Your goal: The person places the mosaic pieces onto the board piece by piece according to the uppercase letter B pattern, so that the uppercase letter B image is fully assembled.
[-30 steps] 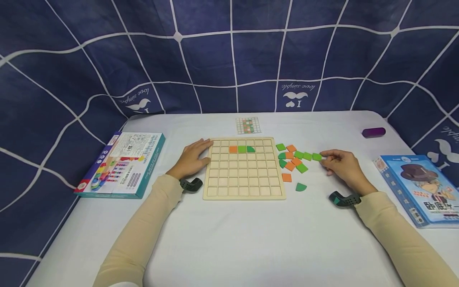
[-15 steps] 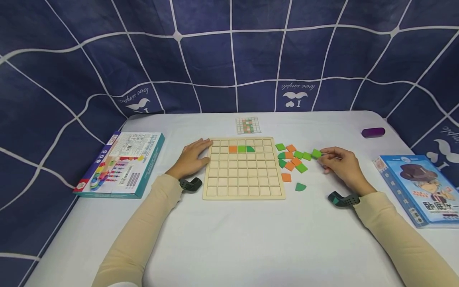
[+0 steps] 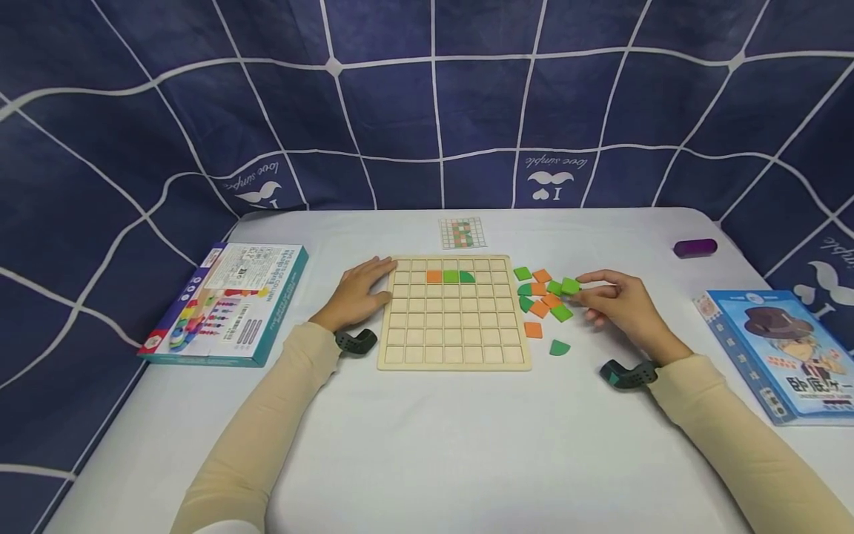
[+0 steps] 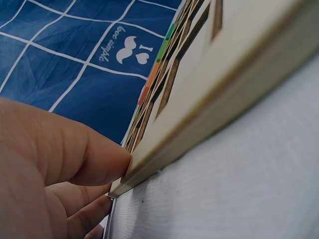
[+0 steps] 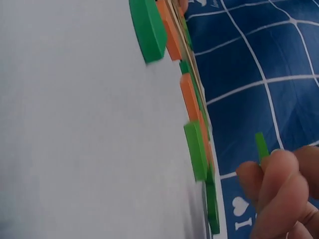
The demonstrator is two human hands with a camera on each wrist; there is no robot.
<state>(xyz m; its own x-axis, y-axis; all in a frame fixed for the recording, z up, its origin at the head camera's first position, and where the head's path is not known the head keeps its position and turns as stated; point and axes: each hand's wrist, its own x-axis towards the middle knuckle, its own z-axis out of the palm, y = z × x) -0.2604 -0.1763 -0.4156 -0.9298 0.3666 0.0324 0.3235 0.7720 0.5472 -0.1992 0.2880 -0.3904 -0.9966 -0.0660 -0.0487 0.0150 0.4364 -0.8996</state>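
"Pinching the light-green square tile (image 3: 570, 286), the right hand (image 3: 617, 297) had thumb and fingers clamped near one edge of it, at the right side of the loose tiles (image 3: 538, 308). What could go wrong?"

"I thought this tile could slip or turn, because most of it stood outside the fingers; falling, it could disturb the loose tiles."

"And the left hand (image 3: 353, 297)?"

"Its thumb and fingers were apart, touching the left edge of the wooden grid board (image 3: 454, 366). An uneven push could slide the board."
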